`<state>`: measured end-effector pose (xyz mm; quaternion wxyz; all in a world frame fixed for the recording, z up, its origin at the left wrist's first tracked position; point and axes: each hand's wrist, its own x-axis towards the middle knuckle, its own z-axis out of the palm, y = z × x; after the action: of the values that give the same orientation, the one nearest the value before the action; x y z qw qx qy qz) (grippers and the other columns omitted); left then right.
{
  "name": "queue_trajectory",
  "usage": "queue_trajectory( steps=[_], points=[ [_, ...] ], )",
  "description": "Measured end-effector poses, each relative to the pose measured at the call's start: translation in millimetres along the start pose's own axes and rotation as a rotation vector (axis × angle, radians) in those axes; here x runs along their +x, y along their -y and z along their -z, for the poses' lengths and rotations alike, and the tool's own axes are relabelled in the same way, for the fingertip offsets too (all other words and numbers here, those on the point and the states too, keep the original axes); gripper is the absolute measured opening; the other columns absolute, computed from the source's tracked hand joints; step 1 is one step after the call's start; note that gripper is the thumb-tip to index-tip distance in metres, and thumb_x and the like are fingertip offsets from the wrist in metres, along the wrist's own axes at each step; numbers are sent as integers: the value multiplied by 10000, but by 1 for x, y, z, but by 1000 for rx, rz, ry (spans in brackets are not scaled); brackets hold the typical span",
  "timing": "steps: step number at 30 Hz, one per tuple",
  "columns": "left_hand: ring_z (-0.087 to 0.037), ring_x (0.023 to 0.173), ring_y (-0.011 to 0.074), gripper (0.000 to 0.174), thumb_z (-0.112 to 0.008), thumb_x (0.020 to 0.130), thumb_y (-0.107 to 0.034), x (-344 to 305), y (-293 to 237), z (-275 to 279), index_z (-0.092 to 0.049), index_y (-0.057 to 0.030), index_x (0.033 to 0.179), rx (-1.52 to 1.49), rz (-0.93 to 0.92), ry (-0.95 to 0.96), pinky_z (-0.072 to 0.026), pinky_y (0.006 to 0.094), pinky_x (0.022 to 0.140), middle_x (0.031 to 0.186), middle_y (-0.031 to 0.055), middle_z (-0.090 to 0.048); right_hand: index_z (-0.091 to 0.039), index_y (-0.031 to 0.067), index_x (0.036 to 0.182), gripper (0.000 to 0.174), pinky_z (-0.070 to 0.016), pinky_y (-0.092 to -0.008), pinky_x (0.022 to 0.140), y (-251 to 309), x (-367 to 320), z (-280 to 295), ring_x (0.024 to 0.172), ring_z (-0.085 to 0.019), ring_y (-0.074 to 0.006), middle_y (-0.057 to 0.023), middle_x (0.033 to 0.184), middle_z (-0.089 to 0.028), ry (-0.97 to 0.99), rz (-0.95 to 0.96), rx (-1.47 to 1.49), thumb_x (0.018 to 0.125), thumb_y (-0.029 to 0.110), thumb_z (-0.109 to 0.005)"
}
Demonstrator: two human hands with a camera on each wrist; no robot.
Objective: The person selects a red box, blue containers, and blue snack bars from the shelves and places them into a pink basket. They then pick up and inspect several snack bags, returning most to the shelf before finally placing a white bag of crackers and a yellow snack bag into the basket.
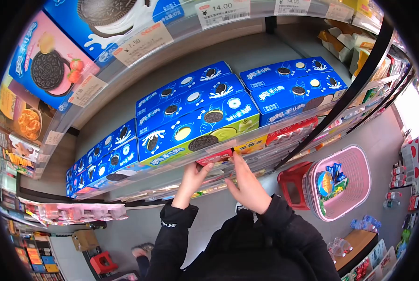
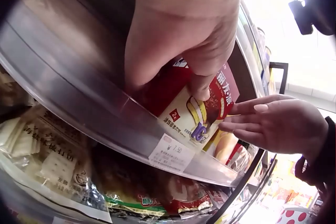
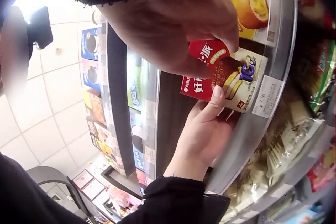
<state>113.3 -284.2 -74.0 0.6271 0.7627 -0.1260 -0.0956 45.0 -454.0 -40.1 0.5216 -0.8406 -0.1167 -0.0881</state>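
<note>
A red and cream box of pies [image 1: 214, 158] with a banana picture lies at the front edge of the shelf below the blue cookie boxes [image 1: 214, 117]. My left hand [image 1: 194, 180] grips that box [image 2: 197, 111], its thumb on the printed face; the far fingers are partly hidden. On the other side, my right hand [image 1: 250, 187] touches the box's end with fairly straight fingers, the thumb standing apart. The right wrist view has the box [image 3: 226, 74] between the right hand [image 3: 178, 32] and the left hand [image 3: 202, 134], above a price tag [image 3: 268, 96].
A yellow box [image 1: 250, 145] and red packs [image 1: 291, 132] sit right of the box on the same shelf. A black shelf post [image 1: 345, 105] slants down at the right. On the floor stand a pink basket [image 1: 358, 187] holding snacks and a red stool [image 1: 284, 180].
</note>
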Motion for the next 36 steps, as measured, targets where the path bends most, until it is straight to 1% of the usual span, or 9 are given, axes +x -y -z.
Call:
queue_trajectory(
  steps=[10,12,16,19,21,26,27,30,36],
  points=[
    [-475,891,112,253,-497,816,-133,-4,2,-8,-450,-28,1040,215,94,-5,-373,252,791,981,44,-512,-190,-98,1196,632,-250,-369,948,-18,-8,-3,1149,-259,-377,-278,1197,-268,-10,55,-33,662,2,-511],
    [-427,1012,168,388,-516,791,-87,-6,-5,-16,-357,-17,1138,50,-48,66,-319,295,880,1116,111,-445,-204,-94,1192,612,-268,-372,937,-26,-16,3,1133,-286,-375,-269,1201,-271,-59,123,25,662,-13,-498],
    [-386,1064,211,427,-483,794,-42,-43,-18,-27,-307,5,1180,389,-181,-407,-319,319,891,1169,135,-377,-275,-67,1161,540,-316,-363,898,-27,-45,56,1085,-349,-363,-248,1187,-302,-46,10,97,672,-15,-498],
    [-424,1005,201,386,-452,794,-12,-71,-36,-49,-325,14,1158,317,-201,-483,-345,304,855,1094,131,-417,-371,-71,1071,436,-354,-350,863,-48,-74,93,1017,-408,-340,-205,1073,-409,-42,-61,111,663,-12,-512],
    [-470,900,180,323,-422,815,-21,-83,-42,-66,-349,11,1128,290,-144,-254,-368,282,820,1018,102,-449,-402,-41,1059,399,-369,-350,841,-67,-99,122,990,-432,-320,-185,1043,-436,-100,-128,42,671,-11,-491],
    [-517,791,177,328,-487,734,0,-50,-49,-158,-422,13,1055,318,-75,221,-393,281,744,926,109,-503,-466,-27,1004,343,-406,-353,762,-148,-167,192,884,-496,-332,-209,926,-508,-353,-637,-155,678,67,-517],
    [-523,785,181,325,-496,727,-4,-41,-47,-176,-434,7,1046,391,-136,307,-395,281,742,927,110,-510,-465,-42,994,339,-405,-364,746,-166,-182,199,868,-502,-342,-226,892,-517,-486,-597,-276,687,91,-519],
    [-536,771,184,324,-519,717,-26,-14,-38,-231,-457,-19,1035,399,-149,531,-409,276,721,929,102,-521,-480,-55,956,323,-411,-367,732,-222,-218,215,847,-514,-354,-232,882,-531,-403,-807,-315,703,138,-540],
    [-546,768,207,330,-518,731,-80,15,-12,-320,-442,-53,1051,385,-69,712,-437,299,671,942,103,-511,-519,-9,910,235,-418,-408,687,-290,-253,194,770,-532,-364,-235,806,-549,-288,-926,-299,740,142,-461]
  ],
)
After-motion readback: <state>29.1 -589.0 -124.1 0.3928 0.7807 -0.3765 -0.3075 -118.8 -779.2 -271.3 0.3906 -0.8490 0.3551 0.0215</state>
